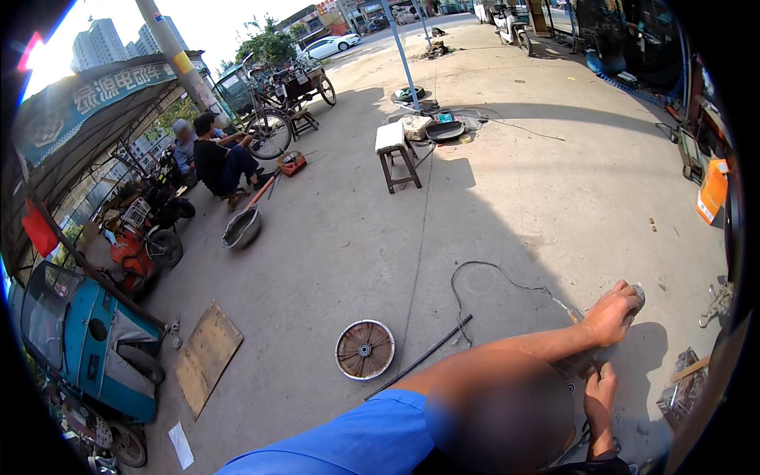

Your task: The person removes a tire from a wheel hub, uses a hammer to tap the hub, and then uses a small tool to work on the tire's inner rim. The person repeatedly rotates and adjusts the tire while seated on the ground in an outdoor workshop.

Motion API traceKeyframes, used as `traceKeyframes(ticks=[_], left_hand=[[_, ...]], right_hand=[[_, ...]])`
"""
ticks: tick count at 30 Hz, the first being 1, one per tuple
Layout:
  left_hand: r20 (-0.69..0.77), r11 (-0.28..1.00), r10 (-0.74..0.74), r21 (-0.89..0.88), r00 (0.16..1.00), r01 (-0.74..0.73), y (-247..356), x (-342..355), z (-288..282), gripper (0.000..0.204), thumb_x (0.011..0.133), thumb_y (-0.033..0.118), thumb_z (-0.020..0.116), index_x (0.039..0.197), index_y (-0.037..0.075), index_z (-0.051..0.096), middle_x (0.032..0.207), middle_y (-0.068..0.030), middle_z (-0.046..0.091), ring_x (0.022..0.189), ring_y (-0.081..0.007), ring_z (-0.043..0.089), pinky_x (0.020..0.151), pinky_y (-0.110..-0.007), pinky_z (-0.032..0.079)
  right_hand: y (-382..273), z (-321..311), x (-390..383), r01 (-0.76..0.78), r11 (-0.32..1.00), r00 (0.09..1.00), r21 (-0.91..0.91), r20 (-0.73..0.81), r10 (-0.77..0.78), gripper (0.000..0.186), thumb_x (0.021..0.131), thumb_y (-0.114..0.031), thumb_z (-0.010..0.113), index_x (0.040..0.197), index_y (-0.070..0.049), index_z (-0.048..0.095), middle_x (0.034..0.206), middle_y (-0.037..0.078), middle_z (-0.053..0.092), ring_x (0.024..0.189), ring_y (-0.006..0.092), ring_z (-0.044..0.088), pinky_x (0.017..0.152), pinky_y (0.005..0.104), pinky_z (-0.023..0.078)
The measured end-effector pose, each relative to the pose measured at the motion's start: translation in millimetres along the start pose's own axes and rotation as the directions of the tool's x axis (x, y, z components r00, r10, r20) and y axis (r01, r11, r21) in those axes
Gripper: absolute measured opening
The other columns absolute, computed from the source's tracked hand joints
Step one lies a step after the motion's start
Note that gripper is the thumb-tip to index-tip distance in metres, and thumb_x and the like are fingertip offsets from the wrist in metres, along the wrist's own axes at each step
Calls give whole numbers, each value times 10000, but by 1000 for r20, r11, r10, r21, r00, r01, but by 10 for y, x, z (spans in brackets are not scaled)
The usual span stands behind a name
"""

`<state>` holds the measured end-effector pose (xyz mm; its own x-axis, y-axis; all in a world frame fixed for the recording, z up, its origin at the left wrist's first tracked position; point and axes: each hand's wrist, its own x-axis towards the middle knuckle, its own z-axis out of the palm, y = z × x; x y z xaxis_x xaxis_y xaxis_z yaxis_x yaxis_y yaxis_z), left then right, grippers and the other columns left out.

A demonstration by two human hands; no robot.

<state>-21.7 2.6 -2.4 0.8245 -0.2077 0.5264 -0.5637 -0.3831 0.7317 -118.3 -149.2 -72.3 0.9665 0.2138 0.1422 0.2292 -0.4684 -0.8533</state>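
My left hand (611,314), at the end of a blue-sleeved arm, is closed round a grey, rounded object (639,295) that I cannot make out. Just below it, my right hand (600,393) has its fingers curled inward; what they grip is hidden. A blurred dark patch covers the area left of that hand. Beside my left wrist, a dark cable (457,277) loops over the concrete and ends in a thin, stick-like piece. Left of the arm lie a black rod (427,356) and a rusty-brown spoked wheel hub (364,350).
A white-topped stool (390,136) stands ahead, before a blue pole (402,51). Further left are a grey basin (241,228), a wooden board (208,358) and a teal three-wheeler (103,340). Two people sit or crouch near a bicycle (269,131). An orange box (712,191) is at right.
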Motion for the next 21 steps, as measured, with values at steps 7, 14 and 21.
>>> traceKeyframes(ticks=[7, 14, 21], left_hand=[[19, 1000, -24, 7, 1000, 23, 26, -2, -36, 162, 747, -48, 637, 906, -36, 665, 1017, -164, 606, 1064, -367, 527, 920, -431, 488], [15, 1000, -22, 5, 1000, 22, 25, -3, -48, 152, 751, -36, 637, 901, -37, 661, 1010, -161, 604, 1059, -372, 526, 920, -433, 486], [13, 1000, -18, 10, 1000, 18, 41, 5, -54, 156, 749, -35, 629, 902, -33, 661, 1007, -159, 603, 1052, -370, 527, 917, -436, 484]], right_hand=[[-25, -68, 16, -51, 991, 996, -127, 60, 59, 166, 930, -52, 574, 881, 91, 505, 781, 309, 567, 704, 455, 503, 695, 496, 431], [49, 50, 2, 30, 1000, 998, 3, -54, -30, 198, 938, -63, 565, 844, 88, 477, 745, 316, 527, 677, 459, 490, 662, 515, 402], [-28, -59, 16, -30, 994, 998, -105, 47, 35, 195, 954, -60, 546, 846, 89, 480, 741, 309, 531, 674, 437, 500, 658, 493, 412]])
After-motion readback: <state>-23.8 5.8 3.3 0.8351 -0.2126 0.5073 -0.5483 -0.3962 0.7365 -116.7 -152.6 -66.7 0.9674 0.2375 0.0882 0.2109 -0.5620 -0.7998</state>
